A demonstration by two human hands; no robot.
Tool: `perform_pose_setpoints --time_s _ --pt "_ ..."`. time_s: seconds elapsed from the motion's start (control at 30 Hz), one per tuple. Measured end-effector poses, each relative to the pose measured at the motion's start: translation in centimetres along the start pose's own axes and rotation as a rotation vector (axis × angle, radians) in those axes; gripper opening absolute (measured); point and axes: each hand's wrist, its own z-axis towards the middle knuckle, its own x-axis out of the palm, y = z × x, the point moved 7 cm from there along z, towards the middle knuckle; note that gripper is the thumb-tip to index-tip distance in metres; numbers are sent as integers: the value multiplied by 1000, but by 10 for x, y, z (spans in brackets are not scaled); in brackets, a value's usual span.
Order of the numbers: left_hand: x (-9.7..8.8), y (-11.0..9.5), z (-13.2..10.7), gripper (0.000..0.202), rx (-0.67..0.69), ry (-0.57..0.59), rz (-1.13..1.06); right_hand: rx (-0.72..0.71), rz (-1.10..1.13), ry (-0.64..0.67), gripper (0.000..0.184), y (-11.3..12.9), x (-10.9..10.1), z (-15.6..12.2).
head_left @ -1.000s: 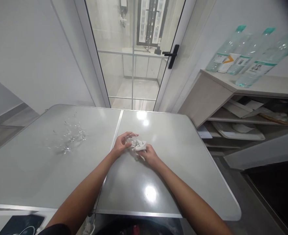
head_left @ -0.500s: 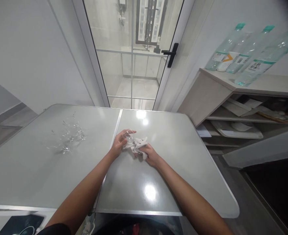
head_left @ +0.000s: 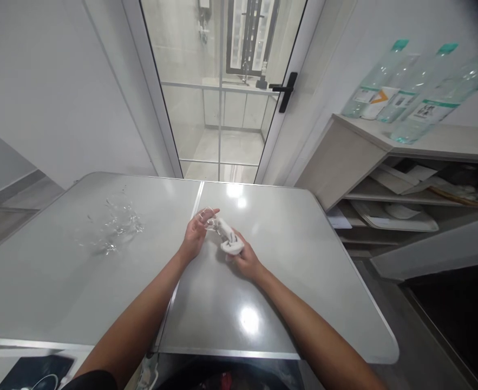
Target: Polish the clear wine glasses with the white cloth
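My left hand (head_left: 195,232) is closed around a clear drinking glass (head_left: 208,214), whose see-through outline is hard to make out. Its curved rim shows by the fingertips, over the right half of the table. From the right, a bunched white cloth (head_left: 232,244) presses against the near side of the glass. My right hand (head_left: 247,259) grips that cloth, and the fingers beneath it are partly hidden. Farther left on the table stand several clear glass-like pieces (head_left: 120,225), too transparent to tell apart.
The grey-white table (head_left: 287,303) has a metal seam across its middle. A glass door (head_left: 239,135) with a black handle (head_left: 287,92) stands behind it. At the right, several plastic bottles (head_left: 425,111) stand on a shelf unit (head_left: 356,141). A dark flat object (head_left: 35,371) lies at lower left.
My left hand has shifted slightly left and up with the glass. The white cloth has turned and bunched tighter in my right hand. The clear pieces at left stay put.
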Motion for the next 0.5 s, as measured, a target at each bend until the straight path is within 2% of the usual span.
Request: perform_pose_setpoints --time_s 0.07,0.13,0.23,0.3,0.37,0.5 --pt "3 4 -2 73 -48 50 -27 -16 -72 82 51 2 7 -3" --pt "6 6 -3 73 -78 95 -40 -30 -157 111 42 3 8 -6" --pt "5 8 -3 73 -100 104 -30 -56 -237 84 23 3 4 -9" --pt "4 9 -2 73 -119 94 -20 -58 -215 36 12 0 -1 -10" --pt "4 10 -2 69 -125 87 -13 5 -113 -35 13 -10 -7 -12" --pt "7 8 -1 58 -76 103 30 235 212 -248 31 -42 -20 -16"
